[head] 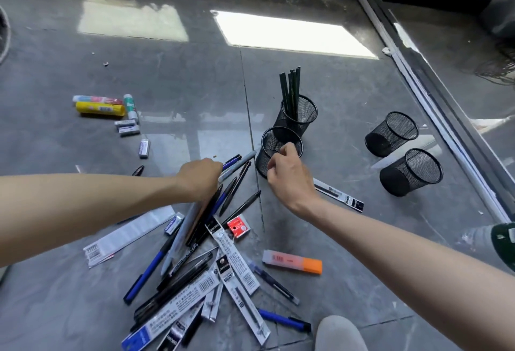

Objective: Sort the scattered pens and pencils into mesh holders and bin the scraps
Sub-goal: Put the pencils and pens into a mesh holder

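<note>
A heap of pens (195,242) and packaged refills (237,261) lies on the grey floor in front of me. My left hand (200,178) reaches into the top of the heap and grips a blue pen (232,161) that sticks out past its knuckles. My right hand (289,175) hovers with loosely curled fingers at the near side of an empty black mesh holder (274,141). Just behind it a second mesh holder (299,112) contains several dark green pencils (291,88). Two more empty mesh holders (391,133) (411,172) stand to the right.
Glue sticks (100,108) and erasers (128,126) lie at the left. An orange lead box (292,261), a red box (237,227) and a refill pack (338,194) lie near the heap. A metal door track (418,91) runs along the right. My shoe (340,334) shows at the bottom.
</note>
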Demonstrator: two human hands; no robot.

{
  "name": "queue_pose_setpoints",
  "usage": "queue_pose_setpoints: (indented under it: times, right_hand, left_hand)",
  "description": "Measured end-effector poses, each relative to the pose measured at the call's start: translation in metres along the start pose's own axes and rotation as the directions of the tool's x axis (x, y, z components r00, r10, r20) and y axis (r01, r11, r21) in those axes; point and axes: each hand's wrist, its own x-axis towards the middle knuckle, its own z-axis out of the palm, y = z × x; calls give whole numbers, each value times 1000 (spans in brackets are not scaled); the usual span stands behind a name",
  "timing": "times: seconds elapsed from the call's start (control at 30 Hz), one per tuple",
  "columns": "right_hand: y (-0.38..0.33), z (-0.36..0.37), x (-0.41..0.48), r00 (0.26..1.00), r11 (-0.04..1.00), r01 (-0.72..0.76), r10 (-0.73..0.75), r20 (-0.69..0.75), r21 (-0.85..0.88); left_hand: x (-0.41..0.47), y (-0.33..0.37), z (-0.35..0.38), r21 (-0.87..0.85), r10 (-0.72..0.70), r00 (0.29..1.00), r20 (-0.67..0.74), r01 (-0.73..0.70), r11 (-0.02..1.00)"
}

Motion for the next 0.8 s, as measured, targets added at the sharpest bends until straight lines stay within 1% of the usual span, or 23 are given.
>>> queue_pose_setpoints:
  times: [0.07, 0.1, 0.17, 0.23, 0.3, 0.37, 0.43, 0.53, 0.57, 0.63, 0.7, 0.77, 0.8]
  right_hand:
    - [-2, 2, -4, 993, 993, 101, -103, -48, -56]
    - [-3, 4, -6, 986, 985, 161, -164, -39, -65]
    - [-4, 11, -10, 966, 965, 258, -257, 40, -36]
    - [-7, 20, -12, 946, 958, 286, -284, 154, 5]
    - [-10, 30, -12, 930, 959, 283, -274, 244, -2]
    - [-12, 39, -9, 924, 962, 271, -257, 284, -12]
    - [-13, 46, -4, 906, 947, 319, -292, 306, -41]
    - [-18, 52, 12, 858, 857, 474, -398, 326, -201]
    - [-22, 54, 19, 845, 830, 505, -418, 334, -238]
    - [-27, 58, 32, 821, 785, 545, -429, 376, -295]
    - [-32, 63, 45, 789, 717, 592, -425, 443, -366]
    - [-38, 69, 52, 761, 626, 644, -465, 452, -440]
    - [-40, 69, 54, 758, 592, 650, -464, 458, -477]
  left_hand:
    - [1, -8, 3, 14, -54, 997, -48, 55, 998]
    - [2, -12, 6, 22, -75, 996, -43, 76, 997]
    - [4, -19, 14, 52, -74, 997, 4, 73, 996]
    - [7, -24, 21, 52, -48, 998, 35, 46, 998]
    - [9, -25, 24, 40, -43, 998, 40, 41, 998]
    - [9, -24, 21, 29, -45, 998, 43, 44, 999]
    - [9, -23, 18, 20, -43, 998, 50, 42, 999]
    - [8, -24, 16, -8, -56, 996, 65, 57, 998]
    - [7, -24, 17, -17, -61, 996, 72, 62, 998]
    - [6, -25, 16, -33, -58, 995, 78, 61, 998]
    - [4, -28, 15, -53, -59, 995, 78, 63, 997]
    - [1, -33, 14, -76, -62, 995, 73, 67, 995]
    - [0, -34, 13, -87, -61, 996, 72, 68, 994]
